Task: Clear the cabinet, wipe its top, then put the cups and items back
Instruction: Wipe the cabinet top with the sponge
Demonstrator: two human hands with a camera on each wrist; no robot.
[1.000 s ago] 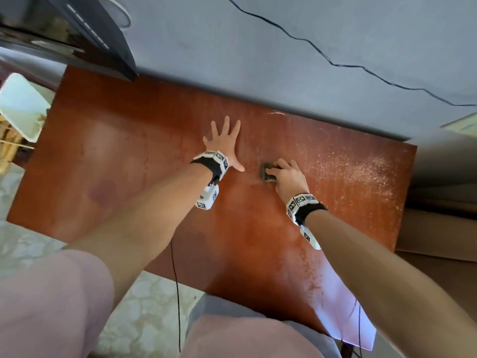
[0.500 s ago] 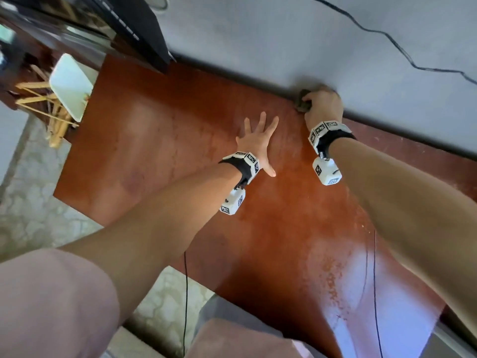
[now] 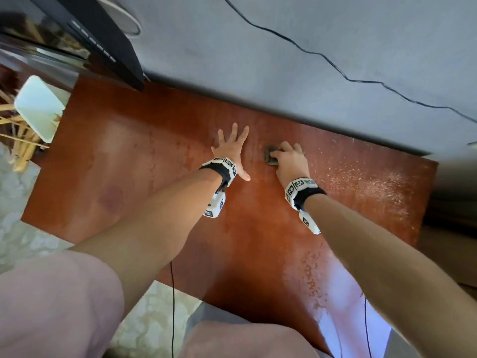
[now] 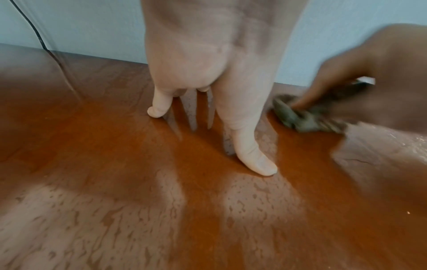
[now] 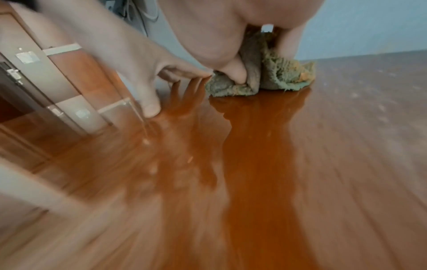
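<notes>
Most of the cloth (image 3: 270, 156) lies hidden under the curled fingers of the right hand (image 3: 290, 161) in the head view, so only a dark corner shows at its left, and its full shape cannot be told. In the left wrist view that hand and the cloth at far right are smeared by blur, and the picture's right edge cuts the hand off. The black appliance (image 3: 85, 34) at far left is cut by the top and left edges, and what it is cannot be told.
</notes>
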